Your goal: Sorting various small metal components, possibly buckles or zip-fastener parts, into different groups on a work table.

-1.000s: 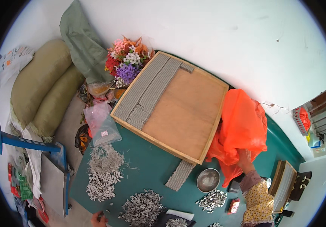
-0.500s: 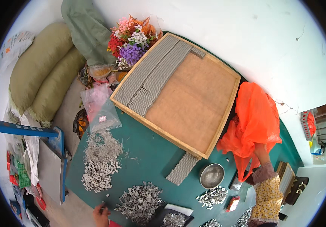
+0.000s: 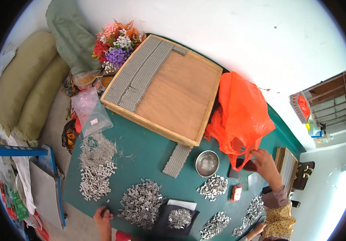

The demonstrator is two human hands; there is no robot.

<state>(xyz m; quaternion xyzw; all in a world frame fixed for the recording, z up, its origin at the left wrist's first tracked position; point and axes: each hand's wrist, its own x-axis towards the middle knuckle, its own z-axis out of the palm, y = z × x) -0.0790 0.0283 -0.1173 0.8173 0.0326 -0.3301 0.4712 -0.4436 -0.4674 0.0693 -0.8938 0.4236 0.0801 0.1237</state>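
With my right hand (image 3: 265, 165) I grip a handle of the orange-red plastic bag (image 3: 243, 114), right of the wooden tray (image 3: 177, 96), while my left hand (image 3: 102, 219) curls near-left, whether holding anything I cannot tell.

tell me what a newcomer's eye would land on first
Likely the orange-red plastic bag, right of the large shallow wooden tray on the green table. The multicoloured flower bouquet beside the tray's left edge competes. Heaps of small silvery pieces dot the table's near side.
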